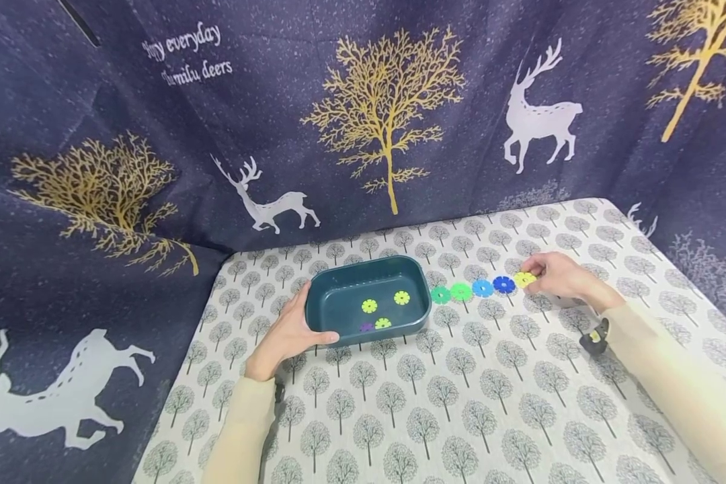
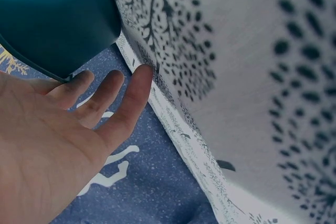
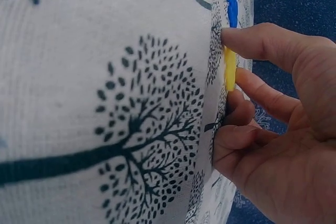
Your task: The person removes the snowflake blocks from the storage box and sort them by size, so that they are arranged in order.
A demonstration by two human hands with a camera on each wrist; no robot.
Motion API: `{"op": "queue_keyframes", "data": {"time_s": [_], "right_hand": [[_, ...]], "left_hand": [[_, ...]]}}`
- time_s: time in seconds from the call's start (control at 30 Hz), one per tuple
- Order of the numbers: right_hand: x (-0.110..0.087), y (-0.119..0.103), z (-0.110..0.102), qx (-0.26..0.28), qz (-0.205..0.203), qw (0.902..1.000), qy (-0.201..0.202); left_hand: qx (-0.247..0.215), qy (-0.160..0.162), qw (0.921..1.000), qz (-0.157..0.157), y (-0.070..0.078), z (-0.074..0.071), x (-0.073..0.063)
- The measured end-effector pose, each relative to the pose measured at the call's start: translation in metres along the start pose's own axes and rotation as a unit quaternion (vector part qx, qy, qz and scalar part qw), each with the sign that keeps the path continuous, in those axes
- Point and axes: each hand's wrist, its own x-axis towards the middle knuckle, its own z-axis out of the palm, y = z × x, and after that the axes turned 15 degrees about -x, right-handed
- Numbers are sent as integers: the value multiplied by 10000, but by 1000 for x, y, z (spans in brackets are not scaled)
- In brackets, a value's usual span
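Note:
My left hand (image 1: 286,336) rests at the left end of a dark teal plastic basin (image 1: 423,269), thumb along the front rim, fingers straight against the side. In the left wrist view some fingers (image 2: 134,103) stand loose beside the basin (image 2: 58,19). Farther right, my right hand (image 1: 559,274) pinches a yellow snowflake disc (image 1: 524,279) low over the cloth, between thumb and fingers in the right wrist view. It borders a dark blue disc (image 1: 504,284), at the end of a row with a light blue disc (image 1: 482,288), a light green disc (image 1: 461,291) and a green disc (image 1: 440,294).
Several loose discs lie in the basin: yellow-green ones such as the disc (image 1: 402,297) near its right end, and a purple disc (image 1: 366,327) by the front wall. A tree-print cloth (image 1: 423,390) covers the table. Behind hangs a dark blue curtain (image 1: 351,202) with deer and trees.

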Motion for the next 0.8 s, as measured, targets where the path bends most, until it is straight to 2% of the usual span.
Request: {"op": "queue_keyframes", "data": {"time_s": [0.2, 0.33, 0.47, 0.6, 0.8], "right_hand": [[-1, -3, -4, -94, -21, 10000, 10], [-1, -14, -10, -95, -44, 9998, 157], [1, -40, -19, 73, -147, 9992, 361], [-2, -75, -25, 314, -325, 9978, 489], [0, -116, -19, 642, -806, 9928, 609]], "left_hand": [[-50, 3, 10000, 73, 2, 0, 0], [-35, 10, 10000, 35, 2, -1, 0], [-2, 48, 10000, -32, 2, -2, -1], [9, 32, 9999, -140, 1, -3, -2], [-52, 28, 9999, -158, 4, -2, -1]]}}
